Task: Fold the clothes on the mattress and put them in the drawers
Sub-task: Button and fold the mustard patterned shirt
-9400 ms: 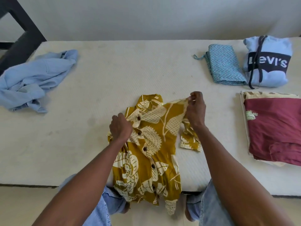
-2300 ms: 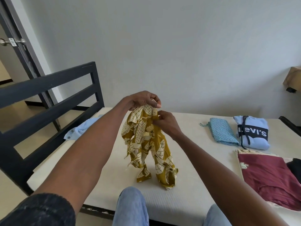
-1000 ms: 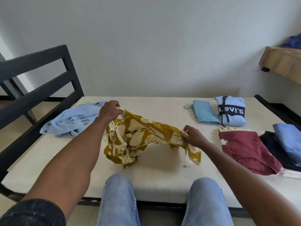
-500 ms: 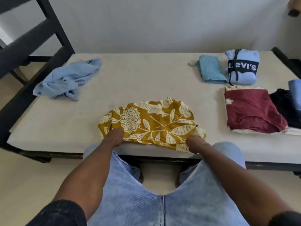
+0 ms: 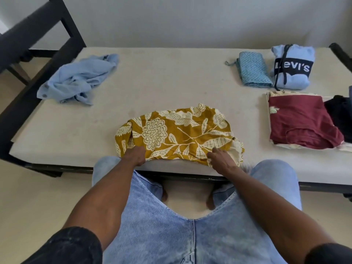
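Note:
A mustard-yellow shirt with a cream floral print [image 5: 177, 132] lies spread on the white mattress [image 5: 162, 82], close to its front edge. My left hand [image 5: 135, 156] grips the shirt's near edge at the left, fingers curled under the fabric. My right hand [image 5: 221, 159] pinches the same near edge at the right. A crumpled light blue shirt [image 5: 80, 79] lies unfolded at the mattress's far left.
Folded items sit at the right: a teal patterned cloth [image 5: 253, 71], a light blue Levi's hoodie [image 5: 293, 67], a maroon garment [image 5: 299, 122] and a black one [image 5: 341, 115]. A black bed frame [image 5: 38, 44] rises at the left. My jeans-clad legs stand against the front edge.
The yellow shirt, held up in the air earlier, now lies flat on the mattress. Both hands have come down to its near edge and barely moved in the last half second.

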